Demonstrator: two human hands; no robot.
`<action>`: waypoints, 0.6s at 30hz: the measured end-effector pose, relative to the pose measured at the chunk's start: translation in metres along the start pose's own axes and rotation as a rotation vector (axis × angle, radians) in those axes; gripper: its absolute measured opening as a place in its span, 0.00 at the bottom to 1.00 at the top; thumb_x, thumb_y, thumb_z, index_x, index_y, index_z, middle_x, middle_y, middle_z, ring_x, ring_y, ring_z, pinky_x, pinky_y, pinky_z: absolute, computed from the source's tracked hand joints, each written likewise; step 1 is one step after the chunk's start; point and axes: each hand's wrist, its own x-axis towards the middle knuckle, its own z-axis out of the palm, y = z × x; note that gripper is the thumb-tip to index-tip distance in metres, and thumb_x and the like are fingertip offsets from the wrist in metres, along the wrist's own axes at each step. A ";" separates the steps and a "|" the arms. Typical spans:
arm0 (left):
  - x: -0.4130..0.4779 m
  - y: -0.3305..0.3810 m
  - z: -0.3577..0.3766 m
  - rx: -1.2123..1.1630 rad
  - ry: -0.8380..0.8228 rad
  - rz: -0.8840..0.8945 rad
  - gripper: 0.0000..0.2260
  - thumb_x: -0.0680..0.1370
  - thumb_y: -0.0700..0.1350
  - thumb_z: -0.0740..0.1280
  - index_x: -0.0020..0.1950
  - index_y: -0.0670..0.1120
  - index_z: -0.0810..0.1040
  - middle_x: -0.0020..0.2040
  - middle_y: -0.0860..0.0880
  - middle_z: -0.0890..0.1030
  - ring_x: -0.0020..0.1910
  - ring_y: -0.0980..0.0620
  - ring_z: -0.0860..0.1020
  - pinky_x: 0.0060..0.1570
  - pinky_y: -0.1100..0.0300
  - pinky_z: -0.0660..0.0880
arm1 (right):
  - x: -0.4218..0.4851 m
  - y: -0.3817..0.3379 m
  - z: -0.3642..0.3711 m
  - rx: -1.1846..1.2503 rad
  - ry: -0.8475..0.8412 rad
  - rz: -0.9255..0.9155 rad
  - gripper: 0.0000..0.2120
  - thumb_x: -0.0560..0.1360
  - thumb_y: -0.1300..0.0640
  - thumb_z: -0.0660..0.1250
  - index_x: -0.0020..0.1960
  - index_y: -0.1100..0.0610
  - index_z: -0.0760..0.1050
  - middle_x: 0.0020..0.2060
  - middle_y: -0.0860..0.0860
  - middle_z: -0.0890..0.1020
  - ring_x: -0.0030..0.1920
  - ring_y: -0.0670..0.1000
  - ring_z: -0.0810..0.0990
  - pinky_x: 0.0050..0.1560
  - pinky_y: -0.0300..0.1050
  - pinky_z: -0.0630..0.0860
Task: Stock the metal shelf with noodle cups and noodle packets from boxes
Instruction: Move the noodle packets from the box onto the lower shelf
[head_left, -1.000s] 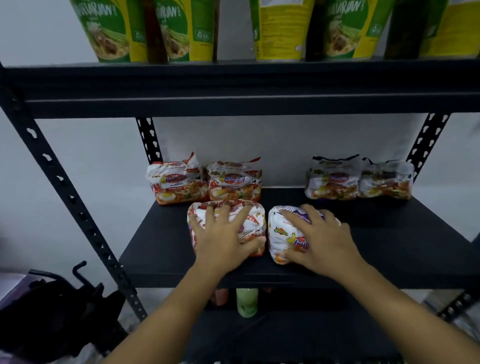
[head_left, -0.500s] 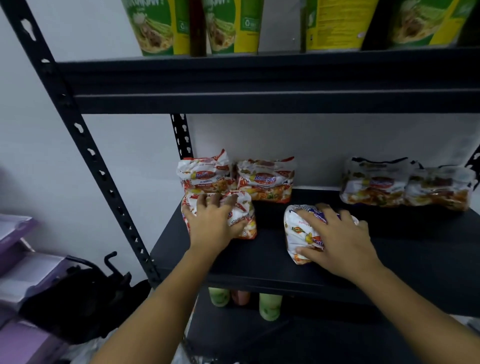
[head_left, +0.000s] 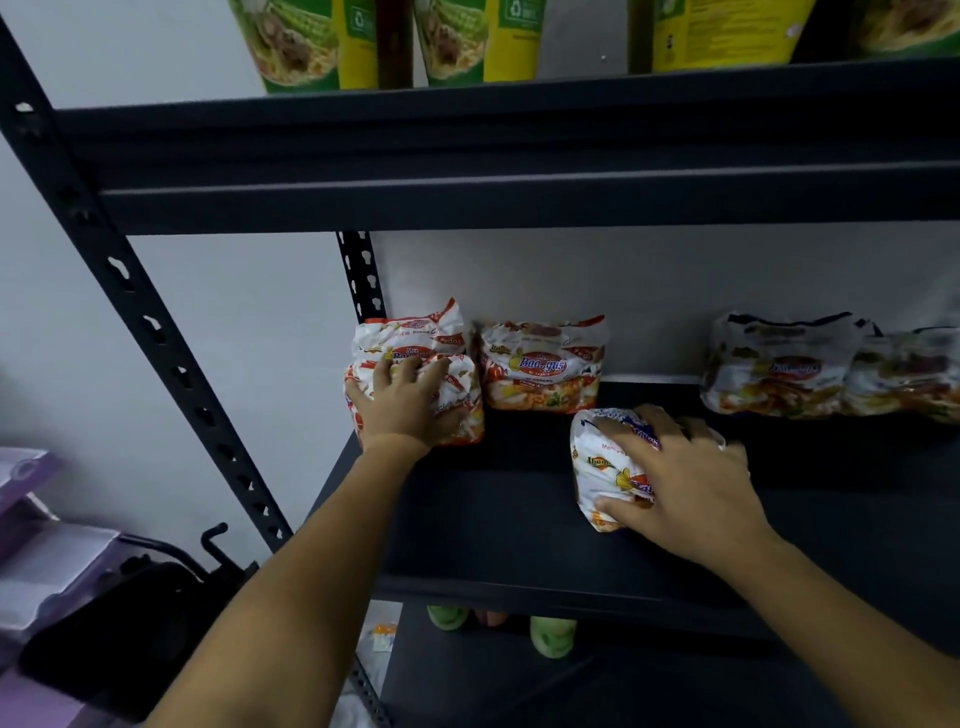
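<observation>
Noodle packets on black metal shelf (head_left: 493, 525)
Left hand (head_left: 402, 413) grip holds red-white crinkled plastic packet (head_left: 464, 397) against rear packet (head_left: 410, 332); right hand (head_left: 688, 491) grip holds white-yellow plastic packet (head_left: 602, 470), standing apart.

Four white-and-red noodle packets (head_left: 540, 364) line the dark metal shelf's (head_left: 493, 525) back (two left, two right). A fifth packet (head_left: 466, 402) touches the leftmost. A sixth packet (head_left: 597, 467) lies mid-shelf.

Noodle cups (head_left: 301, 47): tops cut off. Far-right packet (head_left: 904, 374): blurred, label unreadable. Green containers (head_left: 552, 636): mostly hidden under shelf (head_left: 519, 587).
</observation>
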 end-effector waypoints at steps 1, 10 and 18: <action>0.003 0.000 0.002 -0.001 0.007 0.008 0.35 0.76 0.72 0.63 0.79 0.64 0.57 0.82 0.49 0.61 0.81 0.36 0.53 0.72 0.22 0.49 | 0.000 0.000 0.002 -0.003 0.005 0.000 0.42 0.63 0.23 0.64 0.75 0.33 0.59 0.70 0.48 0.71 0.62 0.58 0.75 0.50 0.60 0.76; 0.010 0.005 0.009 0.032 0.039 0.069 0.35 0.74 0.74 0.63 0.78 0.64 0.59 0.81 0.48 0.63 0.81 0.35 0.53 0.70 0.20 0.50 | 0.000 0.000 0.006 -0.012 0.026 -0.002 0.43 0.63 0.23 0.64 0.75 0.33 0.60 0.70 0.48 0.71 0.62 0.58 0.75 0.49 0.60 0.76; 0.003 0.011 0.000 0.064 0.010 0.044 0.36 0.76 0.75 0.58 0.79 0.64 0.52 0.82 0.49 0.60 0.82 0.35 0.50 0.70 0.19 0.47 | -0.004 0.000 0.003 0.002 0.030 -0.006 0.43 0.63 0.24 0.63 0.76 0.33 0.59 0.70 0.49 0.71 0.61 0.59 0.75 0.50 0.59 0.75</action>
